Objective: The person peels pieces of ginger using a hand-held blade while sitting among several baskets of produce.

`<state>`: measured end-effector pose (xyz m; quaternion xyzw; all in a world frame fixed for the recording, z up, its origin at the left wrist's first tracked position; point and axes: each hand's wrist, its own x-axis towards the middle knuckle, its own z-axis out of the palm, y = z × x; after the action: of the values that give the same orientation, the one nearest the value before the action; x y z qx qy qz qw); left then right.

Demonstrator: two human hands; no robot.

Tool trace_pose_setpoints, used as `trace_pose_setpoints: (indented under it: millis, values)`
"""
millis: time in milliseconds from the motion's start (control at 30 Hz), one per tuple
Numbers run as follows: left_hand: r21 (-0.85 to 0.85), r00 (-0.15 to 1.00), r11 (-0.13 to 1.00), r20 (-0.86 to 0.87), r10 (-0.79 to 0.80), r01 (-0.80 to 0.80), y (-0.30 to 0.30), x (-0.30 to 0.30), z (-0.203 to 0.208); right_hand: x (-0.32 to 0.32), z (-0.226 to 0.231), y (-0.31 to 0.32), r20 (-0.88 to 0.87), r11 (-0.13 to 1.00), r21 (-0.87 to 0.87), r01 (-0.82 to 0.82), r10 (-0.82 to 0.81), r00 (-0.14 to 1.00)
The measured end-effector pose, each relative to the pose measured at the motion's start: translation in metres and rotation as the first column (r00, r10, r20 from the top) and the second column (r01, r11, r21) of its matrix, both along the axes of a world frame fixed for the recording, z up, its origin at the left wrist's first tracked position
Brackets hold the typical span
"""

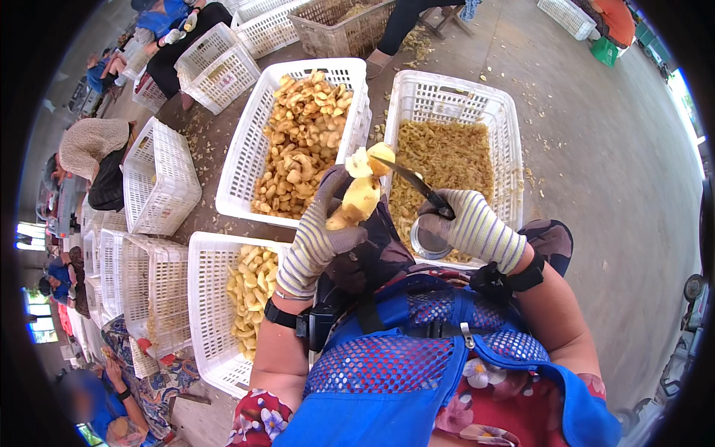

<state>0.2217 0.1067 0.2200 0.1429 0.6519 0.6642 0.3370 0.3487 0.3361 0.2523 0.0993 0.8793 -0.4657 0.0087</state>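
My left hand (pixel 320 231), in a striped glove with dark palm, is closed round a partly peeled ginger root (pixel 363 197). Its upper knobs show pale yellow flesh, while brown skin remains at the lower end. My right hand (pixel 473 223), gloved alike, grips a knife (pixel 417 183) by its black handle. The dark blade points up and left, its tip at the root's top knob. Below the right hand's fingers shows a round silvery thing (pixel 430 242); I cannot tell whether the hand holds it.
Unpeeled ginger fills a white crate (pixel 231 175) ahead. Right of it, another crate (pixel 508 141) holds brownish peelings. Peeled pieces lie in a crate (pixel 199 298) by my left arm. More crates (pixel 160 179) and several seated people are at the left. Scraps litter the concrete floor (pixel 596 186).
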Motion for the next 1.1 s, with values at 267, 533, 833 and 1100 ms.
trace_pose_setpoints:
  millis: [267, 533, 833, 1100]
  values:
    - [0.045, 0.999, 0.999, 0.043, -0.017, 0.015, -0.017, 0.017, 0.002, -0.004, -0.002, 0.001, 0.047, 0.996, -0.034, -0.085, 0.086, 0.995]
    - [0.174, 0.995, 0.981, -0.077, -0.070, 0.082, -0.017, 0.001, -0.004, -0.014, -0.009, 0.001, 0.112, 0.987, -0.078, -0.143, 0.151, 0.982]
    - [0.113, 0.987, 0.992, 0.156, 0.030, -0.048, -0.026, 0.001, -0.011, -0.038, -0.011, -0.002, 0.166, 0.982, -0.015, -0.187, 0.187, 0.968]
    - [0.115, 0.997, 0.992, 0.064, -0.049, 0.042, -0.025, 0.000, -0.014, -0.045, 0.007, 0.016, 0.272, 0.972, 0.024, -0.235, 0.220, 0.937]
